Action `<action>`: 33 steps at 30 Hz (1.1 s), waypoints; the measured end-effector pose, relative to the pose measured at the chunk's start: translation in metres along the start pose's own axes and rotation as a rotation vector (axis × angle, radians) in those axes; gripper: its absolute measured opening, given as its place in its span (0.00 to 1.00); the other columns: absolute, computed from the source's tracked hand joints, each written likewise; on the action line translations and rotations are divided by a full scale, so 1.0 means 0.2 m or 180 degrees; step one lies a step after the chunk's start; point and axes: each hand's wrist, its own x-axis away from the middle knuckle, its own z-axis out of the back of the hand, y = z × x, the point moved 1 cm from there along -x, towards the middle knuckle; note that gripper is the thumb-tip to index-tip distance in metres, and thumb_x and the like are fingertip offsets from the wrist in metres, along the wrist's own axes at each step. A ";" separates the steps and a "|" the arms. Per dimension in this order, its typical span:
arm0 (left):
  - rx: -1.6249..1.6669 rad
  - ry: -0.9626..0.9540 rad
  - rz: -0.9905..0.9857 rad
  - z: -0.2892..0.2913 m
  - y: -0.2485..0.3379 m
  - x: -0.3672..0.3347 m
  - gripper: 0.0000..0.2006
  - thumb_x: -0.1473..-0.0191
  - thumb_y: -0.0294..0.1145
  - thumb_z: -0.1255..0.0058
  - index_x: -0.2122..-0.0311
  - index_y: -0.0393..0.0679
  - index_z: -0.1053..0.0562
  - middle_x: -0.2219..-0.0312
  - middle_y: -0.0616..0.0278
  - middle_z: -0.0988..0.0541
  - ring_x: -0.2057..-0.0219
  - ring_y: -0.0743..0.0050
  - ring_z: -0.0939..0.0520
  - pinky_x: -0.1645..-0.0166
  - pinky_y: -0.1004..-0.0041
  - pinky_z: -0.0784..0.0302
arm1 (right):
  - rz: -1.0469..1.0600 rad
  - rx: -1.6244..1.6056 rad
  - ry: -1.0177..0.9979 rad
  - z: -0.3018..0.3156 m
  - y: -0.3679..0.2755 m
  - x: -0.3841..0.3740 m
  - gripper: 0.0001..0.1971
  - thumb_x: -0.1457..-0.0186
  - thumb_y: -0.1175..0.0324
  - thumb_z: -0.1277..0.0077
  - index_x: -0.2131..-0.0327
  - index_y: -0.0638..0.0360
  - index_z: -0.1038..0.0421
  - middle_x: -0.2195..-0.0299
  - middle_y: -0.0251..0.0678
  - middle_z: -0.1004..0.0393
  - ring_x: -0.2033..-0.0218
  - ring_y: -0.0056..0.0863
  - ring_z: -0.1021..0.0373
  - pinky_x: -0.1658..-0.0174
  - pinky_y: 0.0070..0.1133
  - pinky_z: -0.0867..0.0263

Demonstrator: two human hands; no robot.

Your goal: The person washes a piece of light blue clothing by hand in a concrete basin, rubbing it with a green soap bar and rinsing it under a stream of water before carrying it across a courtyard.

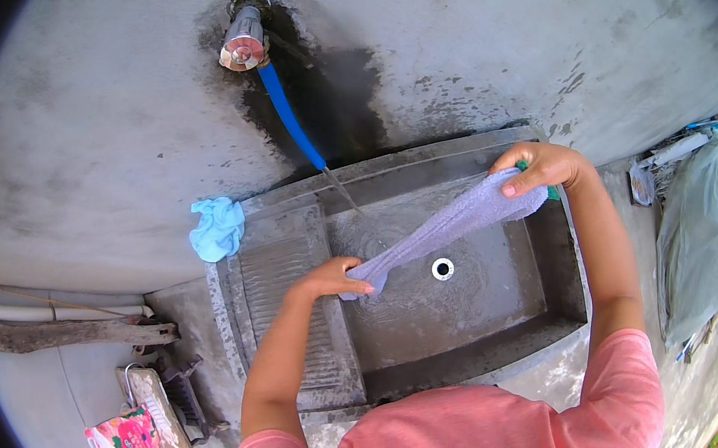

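Observation:
A lavender cloth (455, 216) stretches slantwise over the basin of a grey concrete wash sink (473, 370). Its lower left end is gripped by my left hand (327, 279), near the ribbed washboard (286, 321). My right hand (538, 166) pinches the other end, higher up by the sink's far right corner. Something green (553, 192) shows partly behind that end. Water runs from a blue hose (289, 117) on the wall tap (243, 47) and ripples in the basin. A white drain ring (442, 268) with a dark centre lies below the cloth.
A crumpled light blue cloth (218, 228) rests on the sink's far left corner. Left on the floor are a pink packet (124, 437), a wooden board (165, 414) and a log (70, 332). A large translucent plastic bag (707, 229) stands at the right.

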 end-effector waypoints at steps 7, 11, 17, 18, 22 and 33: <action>0.0847 0.0424 0.0229 0.28 -0.10 0.04 0.12 0.58 0.32 0.43 0.69 0.41 0.33 0.75 0.67 0.31 0.72 0.77 0.32 0.67 0.75 0.36 | -0.0742 0.1076 0.0118 0.05 0.47 -0.12 0.22 0.53 0.52 0.48 0.62 0.61 0.28 0.65 0.41 0.26 0.61 0.31 0.32 0.57 0.22 0.38; -0.1595 0.3321 -0.0330 0.23 -0.03 -0.05 0.12 0.60 0.26 0.45 0.67 0.39 0.32 0.67 0.54 0.29 0.64 0.59 0.28 0.59 0.67 0.34 | -0.1136 0.2059 0.1816 0.02 0.73 -0.41 0.19 0.51 0.53 0.53 0.66 0.60 0.28 0.67 0.46 0.28 0.63 0.40 0.31 0.60 0.28 0.36; -0.0589 0.2064 -0.0286 -0.20 0.00 -0.14 0.16 0.58 0.28 0.47 0.60 0.41 0.32 0.62 0.51 0.31 0.62 0.57 0.28 0.57 0.68 0.33 | 0.0139 0.2189 0.1530 -0.45 1.11 -0.90 0.19 0.51 0.56 0.54 0.59 0.55 0.33 0.56 0.47 0.35 0.51 0.45 0.41 0.52 0.38 0.42; -0.0611 0.1983 -0.0245 -0.27 -0.02 -0.11 0.17 0.58 0.29 0.47 0.60 0.41 0.32 0.62 0.51 0.31 0.63 0.57 0.28 0.57 0.68 0.32 | -0.0144 0.2565 0.1721 -0.58 1.02 -0.95 0.23 0.52 0.53 0.54 0.53 0.53 0.38 0.50 0.47 0.43 0.47 0.47 0.50 0.49 0.44 0.49; 0.0283 0.1447 0.0270 -0.50 -0.02 -0.07 0.18 0.57 0.32 0.47 0.59 0.40 0.34 0.62 0.50 0.31 0.62 0.57 0.28 0.55 0.68 0.33 | -0.1730 0.2023 0.1985 -0.93 0.99 -1.15 0.38 0.54 0.44 0.55 0.42 0.45 0.57 0.40 0.44 0.68 0.39 0.49 0.73 0.47 0.56 0.67; 0.1194 0.1188 0.0434 -0.59 -0.11 -0.07 0.16 0.53 0.31 0.49 0.58 0.38 0.33 0.62 0.57 0.28 0.67 0.74 0.25 0.61 0.74 0.30 | -0.1340 0.2981 0.2550 -1.04 1.15 -1.30 0.26 0.50 0.55 0.58 0.47 0.43 0.45 0.43 0.46 0.53 0.42 0.47 0.60 0.45 0.45 0.60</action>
